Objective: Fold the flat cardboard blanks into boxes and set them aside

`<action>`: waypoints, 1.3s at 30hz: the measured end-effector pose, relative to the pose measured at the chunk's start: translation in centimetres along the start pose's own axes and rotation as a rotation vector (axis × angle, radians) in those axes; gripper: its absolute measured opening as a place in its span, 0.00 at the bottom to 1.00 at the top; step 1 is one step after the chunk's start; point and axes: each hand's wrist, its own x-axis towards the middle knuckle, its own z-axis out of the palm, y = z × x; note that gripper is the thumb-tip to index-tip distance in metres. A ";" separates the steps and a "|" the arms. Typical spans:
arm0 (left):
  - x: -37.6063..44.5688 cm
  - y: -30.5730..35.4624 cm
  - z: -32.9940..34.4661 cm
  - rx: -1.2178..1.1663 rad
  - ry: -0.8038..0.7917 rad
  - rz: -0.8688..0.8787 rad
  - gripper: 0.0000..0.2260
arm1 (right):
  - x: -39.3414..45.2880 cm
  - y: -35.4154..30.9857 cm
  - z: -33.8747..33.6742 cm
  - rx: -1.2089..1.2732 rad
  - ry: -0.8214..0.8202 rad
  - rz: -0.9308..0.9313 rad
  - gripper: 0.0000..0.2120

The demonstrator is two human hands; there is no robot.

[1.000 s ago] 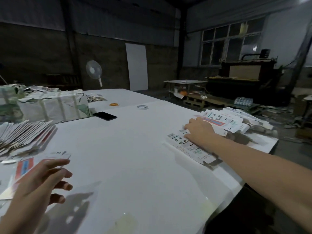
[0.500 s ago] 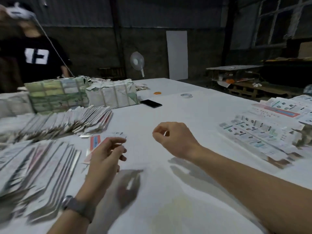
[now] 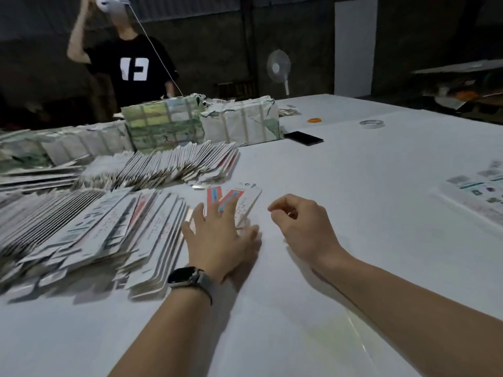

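Resting flat with its fingers spread wide, the left hand (image 3: 219,235) presses on a couple of loose flat blanks (image 3: 239,201) with red-orange panels, which lie on the white bench (image 3: 340,186) just off the right end of a long fanned row of blanks (image 3: 89,229). That row runs along the left side of the bench toward its left edge, its near end beside the left wrist, where a dark watch (image 3: 187,277) sits on a grey strap. A second fanned row (image 3: 163,165) lies behind the first, further from the person, with its right end near the loose blanks. The right hand (image 3: 302,227) hovers just right of the left one, apart from it, with the fingers loosely curled and the thumb and forefinger drawn close together; nothing can be made out between them. More printed blanks (image 3: 479,194) lie near the right edge of the bench, blurred. Toward the far side stand wrapped bundles (image 3: 239,121) bound with pale straps, and to their right lie a black phone (image 3: 303,138), a small orange ring (image 3: 314,120) and a roll of tape (image 3: 371,123). Behind the bundles, past the far left edge, stands another person in a black shirt (image 3: 133,66) with one arm raised. A standing fan (image 3: 278,68) is off beyond the far edge.
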 end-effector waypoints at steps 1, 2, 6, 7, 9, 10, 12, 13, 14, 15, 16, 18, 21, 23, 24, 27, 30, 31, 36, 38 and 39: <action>0.1 0.2 0.2 0.038 -0.049 0.004 0.33 | -0.1 0.0 0.1 0.008 -0.012 0.006 0.06; 0.2 0.3 0.3 0.060 -0.066 0.004 0.33 | -0.2 0.0 0.1 0.009 -0.023 0.009 0.06; -0.1 0.8 -0.3 0.147 0.115 0.066 0.19 | -0.1 -0.1 0.0 0.009 -0.026 0.004 0.06; -0.2 0.9 -0.3 0.152 0.147 0.086 0.15 | -0.1 0.0 0.0 0.011 -0.022 0.008 0.06; -0.5 1.0 -0.4 0.143 0.180 0.110 0.11 | 0.0 0.0 -0.2 0.018 -0.014 0.012 0.07; -0.6 1.0 -0.5 0.133 0.205 0.127 0.11 | 0.0 0.1 -0.3 0.024 -0.010 0.011 0.08; -0.8 1.0 -0.9 0.084 0.282 0.171 0.10 | 0.2 0.2 -0.3 0.044 -0.003 0.020 0.09; -0.8 0.9 -1.2 0.054 0.331 0.188 0.12 | 0.4 0.3 -0.4 0.056 -0.002 0.030 0.08; -0.7 0.8 -1.5 0.025 0.379 0.199 0.14 | 0.5 0.4 -0.3 0.079 -0.006 0.045 0.07; -0.7 0.7 -1.8 -0.009 0.425 0.211 0.15 | 0.6 0.5 -0.3 0.113 -0.014 0.071 0.06; -0.6 0.6 -2.0 -0.051 0.474 0.232 0.16 | 0.7 0.6 -0.2 0.153 -0.027 0.102 0.05; -0.9 0.8 -2.4 -0.161 0.539 0.280 0.15 | 0.8 0.7 -0.1 0.223 -0.054 0.160 0.13; -1.4 2.1 -2.1 -0.498 0.485 0.298 0.11 | 1.0 0.6 -0.1 0.297 -0.049 0.161 0.24; -1.7 3.0 -1.6 -0.818 0.276 0.251 0.08 | 1.1 0.3 -0.2 0.392 -0.039 0.121 0.17; -1.8 3.3 -1.4 -0.975 0.153 0.213 0.08 | 1.0 0.1 -0.3 0.457 -0.031 0.121 0.13; -2.0 3.5 -1.3 -1.234 -0.083 0.118 0.09 | 1.0 -0.1 -0.6 0.563 -0.026 0.129 0.10; -1.9 3.4 -1.5 -1.341 -0.152 0.067 0.09 | 0.6 -0.2 -0.5 0.601 -0.098 0.095 0.12; -1.9 3.4 -1.6 -1.362 -0.133 0.053 0.08 | 0.4 -0.3 -0.4 0.593 -0.118 0.085 0.13; -1.8 3.2 -1.6 -1.423 -0.084 -0.006 0.13 | -0.1 -0.1 0.1 0.547 -0.233 0.061 0.16; -1.9 3.1 -1.5 -1.478 -0.111 -0.032 0.18 | -0.3 -0.1 0.2 0.530 -0.263 0.044 0.18; -1.9 3.1 -1.6 -1.504 -0.122 -0.043 0.20 | -0.4 -0.1 0.2 0.514 -0.268 0.033 0.18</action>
